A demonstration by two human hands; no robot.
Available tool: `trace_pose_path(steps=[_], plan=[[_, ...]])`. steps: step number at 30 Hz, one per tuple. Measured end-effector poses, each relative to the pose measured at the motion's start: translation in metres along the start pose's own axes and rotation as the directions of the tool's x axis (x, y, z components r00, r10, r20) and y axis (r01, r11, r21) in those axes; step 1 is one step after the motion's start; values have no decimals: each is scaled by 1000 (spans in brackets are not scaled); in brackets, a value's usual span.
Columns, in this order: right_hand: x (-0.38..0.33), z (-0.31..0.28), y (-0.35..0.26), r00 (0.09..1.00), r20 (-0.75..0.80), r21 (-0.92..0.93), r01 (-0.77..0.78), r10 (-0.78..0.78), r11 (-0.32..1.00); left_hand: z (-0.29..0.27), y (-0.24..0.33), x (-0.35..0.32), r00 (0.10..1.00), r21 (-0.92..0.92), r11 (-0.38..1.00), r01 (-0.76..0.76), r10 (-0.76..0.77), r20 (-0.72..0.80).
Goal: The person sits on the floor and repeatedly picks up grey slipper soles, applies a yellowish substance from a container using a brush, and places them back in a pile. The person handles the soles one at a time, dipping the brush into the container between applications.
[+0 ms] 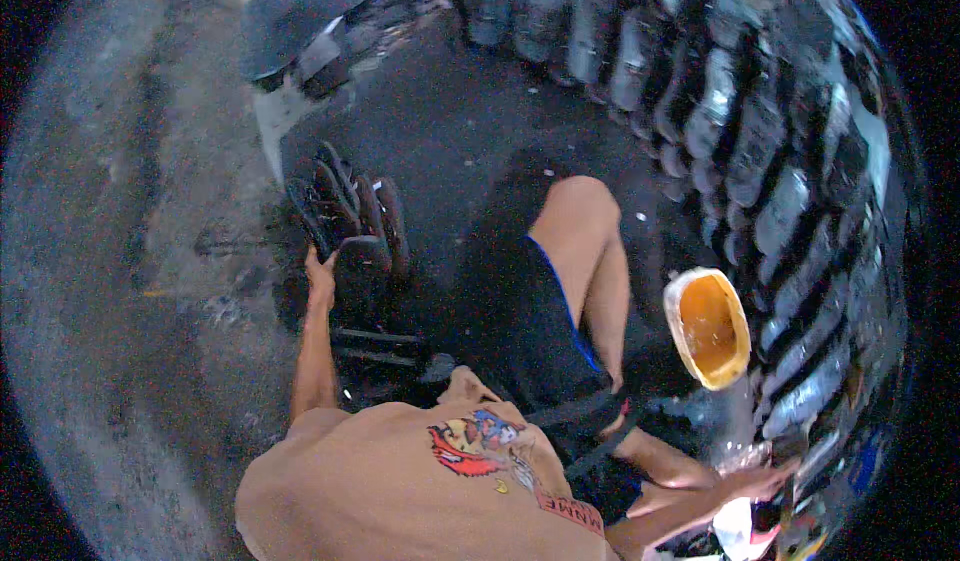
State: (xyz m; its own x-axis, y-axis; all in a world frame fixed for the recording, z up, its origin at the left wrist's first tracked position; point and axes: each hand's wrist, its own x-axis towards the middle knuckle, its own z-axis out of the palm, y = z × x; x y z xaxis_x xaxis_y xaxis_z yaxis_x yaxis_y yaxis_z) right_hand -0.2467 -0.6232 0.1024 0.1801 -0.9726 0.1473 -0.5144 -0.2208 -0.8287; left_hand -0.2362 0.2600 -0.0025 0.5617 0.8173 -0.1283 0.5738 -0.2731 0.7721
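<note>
My left hand [320,276] is closed on the near edge of a dark sole-shaped piece [310,221], at the left of a cluster of similar long, rounded pieces [365,206] standing on the dark floor. They look like shoe soles, but dim light hides their exact kind. At the lower right, my right hand [765,483] reaches out beside the rows, over a cluttered spot with something shiny and whitish [748,456]. Its fingers are blurred, so whether they hold anything cannot be told. A pale open tub [677,326] with a yellow-orange inside stands above that hand.
Rows of dark, shiny sole-shaped pieces [715,101] curve along the far and right sides. My bent knee [580,211] rises in the middle. A dark bulky thing [310,11] stands at the far left. Worn grey floor [160,211] spreads along the left.
</note>
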Motion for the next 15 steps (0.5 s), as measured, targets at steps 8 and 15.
trace_pose_path(steps=[8,15], plan=[[-66,3,-68,991,98,112,82,-93,990,165,160,-45,931,20,962,-272,258,259],[-114,33,-74,742,530,104,423,-410,900,88,194,-23,962,-161,963,-218,240,132]])
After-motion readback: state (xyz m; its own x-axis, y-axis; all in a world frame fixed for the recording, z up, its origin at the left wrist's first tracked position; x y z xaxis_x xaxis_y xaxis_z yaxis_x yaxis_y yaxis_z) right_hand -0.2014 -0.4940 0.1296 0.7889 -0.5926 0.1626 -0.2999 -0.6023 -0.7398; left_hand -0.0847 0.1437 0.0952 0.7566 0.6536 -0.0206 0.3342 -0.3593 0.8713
